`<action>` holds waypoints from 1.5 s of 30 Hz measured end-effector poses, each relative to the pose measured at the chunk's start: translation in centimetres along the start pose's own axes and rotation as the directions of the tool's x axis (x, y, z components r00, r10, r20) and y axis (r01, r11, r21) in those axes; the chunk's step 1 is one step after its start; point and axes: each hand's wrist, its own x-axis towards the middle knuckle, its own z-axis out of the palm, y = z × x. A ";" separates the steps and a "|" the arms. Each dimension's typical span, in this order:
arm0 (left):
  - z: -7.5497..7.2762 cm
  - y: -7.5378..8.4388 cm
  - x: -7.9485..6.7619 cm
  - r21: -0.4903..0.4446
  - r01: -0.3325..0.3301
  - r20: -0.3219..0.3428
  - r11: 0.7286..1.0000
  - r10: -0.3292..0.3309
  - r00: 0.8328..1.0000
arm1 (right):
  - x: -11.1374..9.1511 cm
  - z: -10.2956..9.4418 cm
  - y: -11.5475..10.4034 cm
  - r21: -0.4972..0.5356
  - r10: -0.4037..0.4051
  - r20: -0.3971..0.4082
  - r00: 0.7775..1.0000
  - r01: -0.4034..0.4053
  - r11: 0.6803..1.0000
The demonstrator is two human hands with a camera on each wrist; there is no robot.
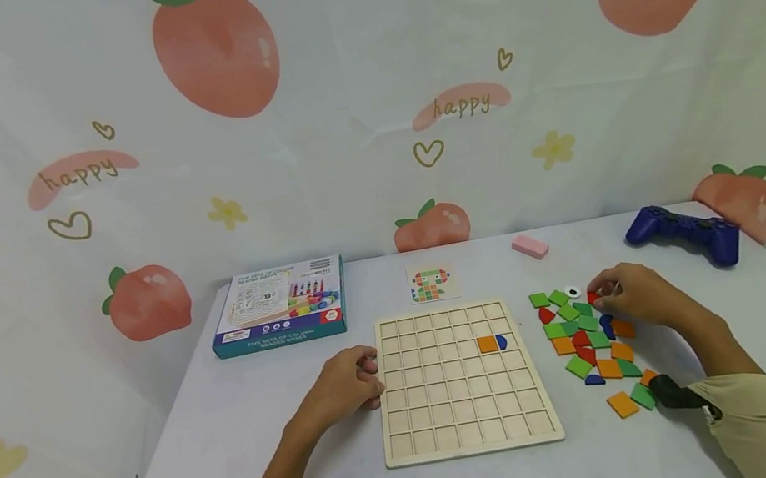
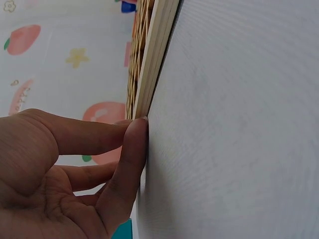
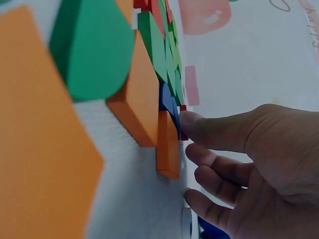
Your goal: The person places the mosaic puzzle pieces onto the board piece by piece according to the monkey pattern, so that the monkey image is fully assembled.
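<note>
At the left edge of a wooden grid board [image 1: 462,391] is my left hand [image 1: 339,386]; in the left wrist view its thumb and forefinger pinch the board's rim [image 2: 152,64]. The board lies flat, with an orange square tile [image 1: 488,344] and a blue half-round tile [image 1: 502,342] side by side in its upper right cells. My right hand [image 1: 636,296] has its thumb and fingertips on a red tile [image 1: 593,297] at the top of a loose tile spread. The right wrist view shows the thumb against that red tile [image 3: 184,135], mostly hidden.
Green tiles [image 1: 577,367], orange tiles [image 1: 622,404] and others lie right of the board. Behind it is a pattern card [image 1: 434,284]. A pink block [image 1: 530,246], a blue game controller [image 1: 684,235] and a flat box [image 1: 280,307] stand toward the back.
</note>
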 end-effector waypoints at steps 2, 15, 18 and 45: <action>0.0 0.0 0.0 -0.001 0.000 0.001 1.000 0.000 1.000 | -0.1 -0.2 -0.2 0.006 0.002 -0.003 1.000 -0.002 1.000; 0.1 -0.3 0.2 -0.002 0.005 0.000 1.000 -0.005 1.000 | 0.1 0.4 -3.1 0.041 -0.087 -0.059 0.994 0.089 0.995; 0.1 -0.3 0.3 -0.003 0.007 -0.001 1.000 -0.007 1.000 | 0.1 0.8 -4.3 0.053 -0.111 -0.055 0.992 0.114 0.992; 0.2 -0.3 0.2 0.004 -0.008 -0.009 1.000 0.008 1.000 | 3.0 5.5 -10.8 0.098 -0.285 -0.002 0.958 0.284 0.954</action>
